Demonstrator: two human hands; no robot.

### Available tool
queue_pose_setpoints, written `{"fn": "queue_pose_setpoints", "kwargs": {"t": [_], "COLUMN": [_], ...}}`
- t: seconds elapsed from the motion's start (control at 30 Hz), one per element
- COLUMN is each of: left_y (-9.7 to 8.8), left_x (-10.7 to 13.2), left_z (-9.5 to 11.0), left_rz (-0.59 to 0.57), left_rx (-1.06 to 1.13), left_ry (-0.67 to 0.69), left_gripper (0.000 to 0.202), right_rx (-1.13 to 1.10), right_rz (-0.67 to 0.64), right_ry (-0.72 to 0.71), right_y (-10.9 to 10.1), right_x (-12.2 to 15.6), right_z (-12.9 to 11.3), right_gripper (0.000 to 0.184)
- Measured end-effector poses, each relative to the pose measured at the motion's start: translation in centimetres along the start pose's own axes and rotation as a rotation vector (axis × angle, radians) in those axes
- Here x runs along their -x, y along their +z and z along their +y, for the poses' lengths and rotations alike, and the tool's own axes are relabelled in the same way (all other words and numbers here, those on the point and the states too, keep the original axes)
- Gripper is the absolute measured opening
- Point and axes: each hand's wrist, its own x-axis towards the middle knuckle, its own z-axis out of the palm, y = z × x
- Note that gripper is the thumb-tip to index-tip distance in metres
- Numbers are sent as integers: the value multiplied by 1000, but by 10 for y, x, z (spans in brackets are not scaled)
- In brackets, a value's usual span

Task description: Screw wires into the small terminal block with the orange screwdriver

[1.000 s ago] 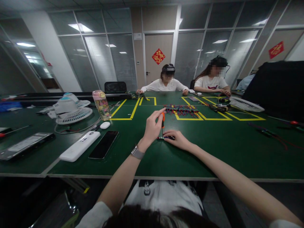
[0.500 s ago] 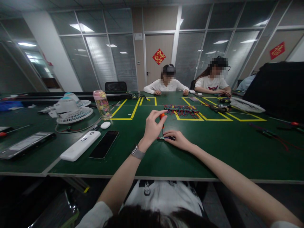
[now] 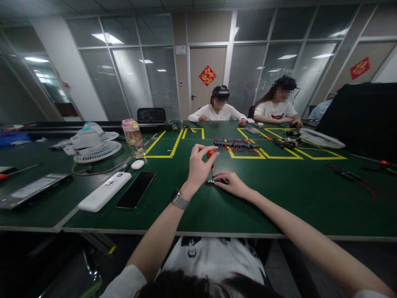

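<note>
My left hand (image 3: 198,165) is closed around the orange handle of a screwdriver (image 3: 211,154), thumb and fingers at its top. The thin shaft points straight down onto a small green circuit board (image 3: 210,182) lying on the table. From the right, my right hand (image 3: 232,183) grips the board's edge with closed fingertips, dark wires partly hidden beneath them. Beyond my hands a row of similar small boards with red and dark wires (image 3: 237,145) lies across the yellow tape.
Left of my hands are a black phone (image 3: 135,190), a white power bank (image 3: 105,191), a white oval case (image 3: 137,164), a drink bottle (image 3: 134,138) and white fans (image 3: 96,151). Loose wired parts (image 3: 350,176) lie at right. Two people sit across the green table (image 3: 186,215).
The screwdriver handle has shifted slightly within my left fingers. My right hand stays at the board. Across the table, one person's hand has moved a little.
</note>
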Motion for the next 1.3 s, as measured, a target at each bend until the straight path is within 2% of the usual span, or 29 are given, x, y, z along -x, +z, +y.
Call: {"fn": "queue_pose_setpoints", "kwargs": {"t": [0.07, 0.17, 0.27, 0.47, 0.67, 0.9, 1.1, 1.3], "left_y": [0, 1, 2, 1, 3, 4, 3, 3], "left_x": [0, -1, 0, 1, 1, 2, 0, 2], "left_z": [0, -1, 0, 0, -2, -4, 0, -1], "left_rz": [-2, -69, -109, -55, -116, -66, -74, -17], "left_rx": [10, 117, 192, 119, 162, 101, 165, 54], "left_ry": [-7, -3, -2, -1, 10, 2, 31, 3], "left_gripper": [22, 30, 30, 25, 32, 27, 30, 20], "right_rx": [2, 2, -3, -5, -1, -5, -9, -3], "right_rz": [-2, -6, -4, 4, -6, -2, -2, 0], "right_ry": [0, -5, -5, -7, -8, 6, 0, 5], "right_y": [0, 0, 1, 1, 1, 1, 1, 1], "right_x": [0, 0, 0, 0, 0, 0, 0, 0], "right_z": [0, 1, 2, 2, 1, 1, 3, 3], "right_gripper": [17, 17, 17, 17, 17, 17, 17, 17]}}
